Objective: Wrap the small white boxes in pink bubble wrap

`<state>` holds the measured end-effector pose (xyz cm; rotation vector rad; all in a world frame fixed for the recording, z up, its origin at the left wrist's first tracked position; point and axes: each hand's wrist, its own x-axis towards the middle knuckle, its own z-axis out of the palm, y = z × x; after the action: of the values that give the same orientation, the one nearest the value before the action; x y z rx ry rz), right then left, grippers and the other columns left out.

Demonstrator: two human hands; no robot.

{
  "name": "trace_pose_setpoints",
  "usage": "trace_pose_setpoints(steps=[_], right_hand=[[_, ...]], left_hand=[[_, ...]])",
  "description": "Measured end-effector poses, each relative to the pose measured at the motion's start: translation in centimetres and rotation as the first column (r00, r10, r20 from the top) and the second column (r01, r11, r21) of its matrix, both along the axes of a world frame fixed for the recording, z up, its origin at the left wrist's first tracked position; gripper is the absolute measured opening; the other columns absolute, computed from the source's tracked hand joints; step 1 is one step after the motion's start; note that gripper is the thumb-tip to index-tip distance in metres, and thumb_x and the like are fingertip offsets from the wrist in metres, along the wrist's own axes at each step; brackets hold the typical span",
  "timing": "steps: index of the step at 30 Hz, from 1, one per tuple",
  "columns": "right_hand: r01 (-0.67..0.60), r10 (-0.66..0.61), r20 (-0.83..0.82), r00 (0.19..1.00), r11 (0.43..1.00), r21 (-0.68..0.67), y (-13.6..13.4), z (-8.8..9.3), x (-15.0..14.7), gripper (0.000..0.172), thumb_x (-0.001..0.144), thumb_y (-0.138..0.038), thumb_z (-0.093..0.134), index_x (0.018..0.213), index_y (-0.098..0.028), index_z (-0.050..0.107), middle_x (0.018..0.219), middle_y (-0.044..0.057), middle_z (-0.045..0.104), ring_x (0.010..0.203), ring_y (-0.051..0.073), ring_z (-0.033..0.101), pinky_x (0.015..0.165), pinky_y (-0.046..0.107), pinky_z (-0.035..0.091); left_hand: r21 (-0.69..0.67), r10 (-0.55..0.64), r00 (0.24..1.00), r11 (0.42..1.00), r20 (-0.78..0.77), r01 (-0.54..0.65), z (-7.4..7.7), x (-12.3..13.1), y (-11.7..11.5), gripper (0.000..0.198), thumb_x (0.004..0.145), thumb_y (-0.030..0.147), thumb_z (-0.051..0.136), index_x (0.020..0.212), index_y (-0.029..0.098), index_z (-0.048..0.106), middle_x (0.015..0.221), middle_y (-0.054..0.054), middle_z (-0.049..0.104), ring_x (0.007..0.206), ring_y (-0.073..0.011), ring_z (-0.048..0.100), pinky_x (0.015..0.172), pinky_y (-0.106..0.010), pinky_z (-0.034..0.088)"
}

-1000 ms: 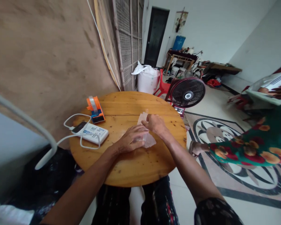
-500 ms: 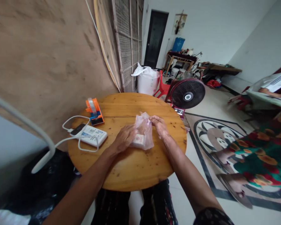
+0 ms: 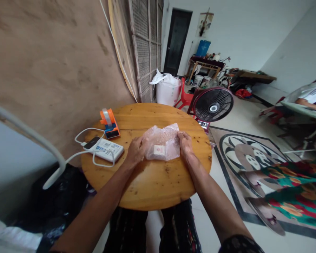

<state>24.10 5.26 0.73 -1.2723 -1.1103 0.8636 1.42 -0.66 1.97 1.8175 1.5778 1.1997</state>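
The small white box [image 3: 159, 150] has a rectangular shape, with a faint reddish print on its face. It lies at the near part of the bubble wrap [image 3: 173, 147], which is clear, slightly pinkish, wrinkled and shiny; if one layer covers the box, I cannot tell. Both are on the round wooden table [image 3: 152, 186], between my hands, which are apart. My right hand [image 3: 185, 143] grips the right edge of the wrap with curled fingers. My left hand [image 3: 135, 150] touches the left edge, but whether it pinches, I cannot tell. Farther left stands an orange and blue tape dispenser [image 3: 110, 122].
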Motion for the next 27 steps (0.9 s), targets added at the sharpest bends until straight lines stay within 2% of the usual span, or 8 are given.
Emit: trace_pose_setpoints(steps=[3, 6, 10, 13, 17, 21, 25, 27], right_hand=[[0.029, -0.03, 0.05, 0.998, 0.999, 0.027, 0.5, -0.3, 0.3, 0.029, 0.073, -0.046, 0.055, 0.064, -0.022, 0.042, 0.058, -0.006, 0.038, 0.053, 0.011, 0.034, 0.051, 0.025, 0.031], [0.064, -0.068, 0.088, 0.994, 0.997, 0.045, 0.8, -0.5, 0.5, 0.028, 0.074, -0.047, 0.051, 0.064, -0.022, 0.043, 0.058, -0.006, 0.039, 0.053, 0.011, 0.035, 0.051, 0.025, 0.032], [0.064, -0.069, 0.15, 0.986, 0.997, 0.04, 0.9, -0.7, 0.8, 0.027, 0.076, -0.046, 0.048, 0.064, -0.022, 0.045, 0.056, -0.004, 0.043, 0.053, 0.012, 0.038, 0.051, 0.026, 0.034], [0.043, -0.049, 0.208, 0.977, 0.998, 0.035, 1.0, -0.8, 0.9, 0.027, 0.076, -0.047, 0.05, 0.068, -0.022, 0.05, 0.057, -0.003, 0.048, 0.054, 0.013, 0.041, 0.051, 0.026, 0.036], [0.038, -0.048, 0.288, 0.957, 0.998, 0.041, 1.0, -0.5, 1.0, 0.027, 0.072, -0.045, 0.055, 0.08, -0.019, 0.058, 0.066, -0.001, 0.058, 0.058, 0.015, 0.048, 0.056, 0.027, 0.04], [0.084, -0.107, 0.356, 0.928, 0.993, 0.078, 0.6, 0.4, 1.3, 0.034, 0.072, -0.043, 0.057, 0.094, -0.017, 0.061, 0.082, 0.004, 0.065, 0.067, 0.017, 0.055, 0.066, 0.03, 0.044], [0.102, -0.184, 0.322, 0.929, 0.961, 0.256, -1.0, 1.9, 1.1, 0.031, 0.081, -0.043, 0.053, 0.1, -0.019, 0.057, 0.084, 0.004, 0.063, 0.073, 0.017, 0.058, 0.07, 0.03, 0.047], [-0.006, -0.08, 0.252, 0.964, 0.947, 0.322, -2.4, 3.1, 0.4, 0.03, 0.085, -0.044, 0.052, 0.103, -0.02, 0.055, 0.084, 0.003, 0.061, 0.071, 0.016, 0.058, 0.067, 0.029, 0.049]], left_hand=[[-0.037, 0.06, 0.998, 0.998, 0.019, -0.059, -0.3, -0.1, 0.3, 0.039, 0.085, 0.039, 0.05, 0.108, 0.013, 0.068, 0.091, -0.008, 0.071, 0.087, -0.0228, 0.063, 0.08, -0.033, 0.049], [-0.074, 0.143, 0.99, 0.987, 0.018, -0.141, -0.6, -0.2, 0.6, 0.036, 0.081, 0.036, 0.052, 0.103, 0.012, 0.07, 0.088, -0.007, 0.072, 0.084, -0.0218, 0.065, 0.08, -0.031, 0.05], [-0.056, 0.132, 0.991, 0.99, -0.021, -0.133, -0.7, -0.4, 0.9, 0.033, 0.08, 0.033, 0.054, 0.101, 0.014, 0.07, 0.089, -0.008, 0.072, 0.085, -0.0226, 0.065, 0.081, -0.033, 0.05], [0.104, 0.164, 0.98, 0.983, -0.11, -0.152, -0.7, -0.2, 0.8, 0.04, 0.075, 0.025, 0.059, 0.113, 0.015, 0.066, 0.101, -0.01, 0.069, 0.097, -0.0261, 0.061, 0.092, -0.039, 0.047], [0.427, 0.265, 0.949, 0.888, -0.172, -0.171, -0.5, 0.2, 0.3, 0.029, 0.075, 0.02, 0.058, 0.103, 0.017, 0.067, 0.103, -0.011, 0.064, 0.103, -0.0278, 0.056, 0.097, -0.045, 0.044], [0.554, 0.18, 0.962, 0.831, -0.205, -0.037, -0.2, 0.3, -0.2, 0.018, 0.082, 0.018, 0.052, 0.09, 0.017, 0.068, 0.094, -0.01, 0.065, 0.093, -0.0247, 0.058, 0.087, -0.04, 0.048], [0.517, 0.065, 0.975, 0.854, -0.211, 0.055, 0.0, 0.1, -0.3, 0.023, 0.085, 0.018, 0.049, 0.099, 0.015, 0.067, 0.102, -0.01, 0.067, 0.098, -0.0239, 0.058, 0.092, -0.04, 0.047], [0.46, 0.006, 0.974, 0.882, -0.224, 0.1, 0.1, 0.0, -0.3, 0.026, 0.087, 0.021, 0.048, 0.105, 0.017, 0.066, 0.106, -0.009, 0.068, 0.1, -0.0236, 0.059, 0.094, -0.04, 0.047]])
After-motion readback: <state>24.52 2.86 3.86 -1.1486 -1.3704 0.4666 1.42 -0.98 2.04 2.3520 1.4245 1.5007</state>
